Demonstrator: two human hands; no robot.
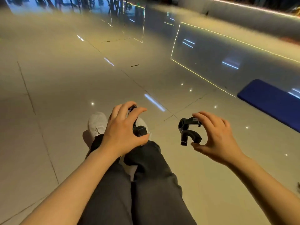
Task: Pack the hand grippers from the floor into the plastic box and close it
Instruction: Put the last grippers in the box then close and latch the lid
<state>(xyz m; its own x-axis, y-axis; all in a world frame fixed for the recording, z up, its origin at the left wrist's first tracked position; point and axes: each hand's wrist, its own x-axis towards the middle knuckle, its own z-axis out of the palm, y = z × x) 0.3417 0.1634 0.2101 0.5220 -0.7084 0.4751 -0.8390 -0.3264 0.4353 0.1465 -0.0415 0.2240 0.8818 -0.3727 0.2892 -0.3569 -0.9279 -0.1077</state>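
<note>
Our left hand (121, 132) grips one black hand gripper (139, 129), our right hand (215, 137) pinches another hand gripper (189, 130), its small label (194, 119) unreadable to us, glossy floor (65, 95) below

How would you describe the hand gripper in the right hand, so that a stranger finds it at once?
Start from the dark trousers at bottom centre. To their right, above bare tile, the right hand pinches a black hand gripper. Unlike the one under the left hand, its two curved handles show plainly.

A glossy tiled floor (65, 88) carries a blue mat (272, 101) at far right and the person's white shoes (97, 124) near centre.
</note>
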